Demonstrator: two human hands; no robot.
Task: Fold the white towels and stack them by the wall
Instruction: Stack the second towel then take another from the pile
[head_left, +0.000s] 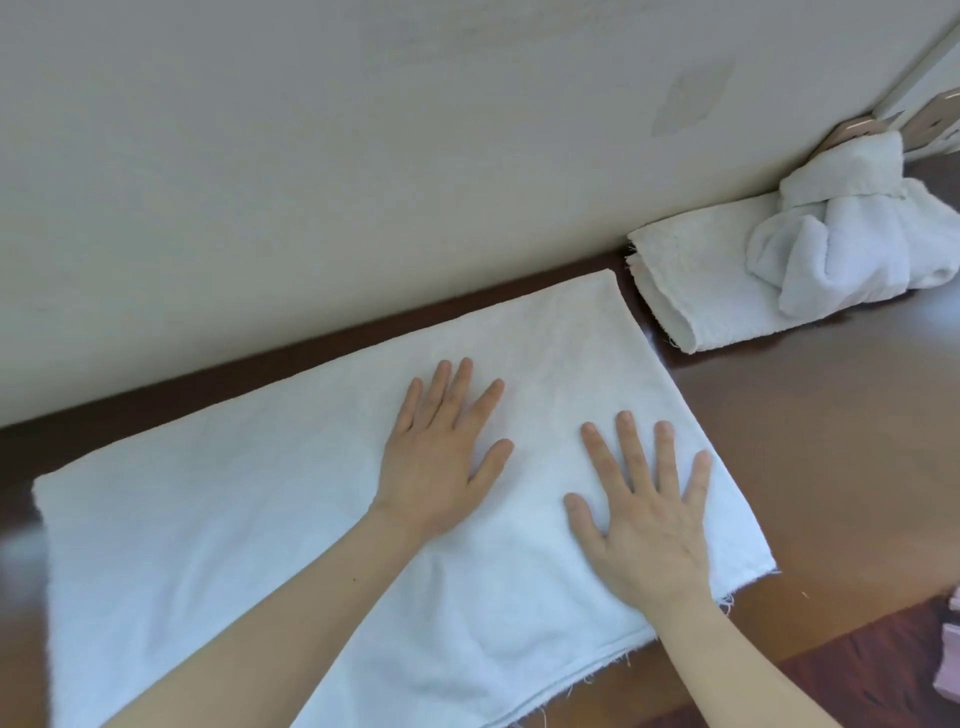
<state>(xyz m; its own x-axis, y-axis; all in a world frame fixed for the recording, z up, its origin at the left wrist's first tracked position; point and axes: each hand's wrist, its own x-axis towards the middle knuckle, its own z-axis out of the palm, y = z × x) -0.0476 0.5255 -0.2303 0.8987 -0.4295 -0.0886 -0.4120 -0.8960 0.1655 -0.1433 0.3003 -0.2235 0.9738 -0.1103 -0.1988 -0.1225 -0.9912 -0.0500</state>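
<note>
A large white towel (218, 525) is lying flat on the brown table (810, 441), its far edge running along the wall (311, 156). The left hand (441, 447) is pressing on it palm down, fingers spread, and the right hand (644, 514) is doing the same just beside it (near the towel's right edge). Farther right, a folded towel (696, 280) is sitting against the wall with a crumpled towel (852, 244) resting on it.
</note>
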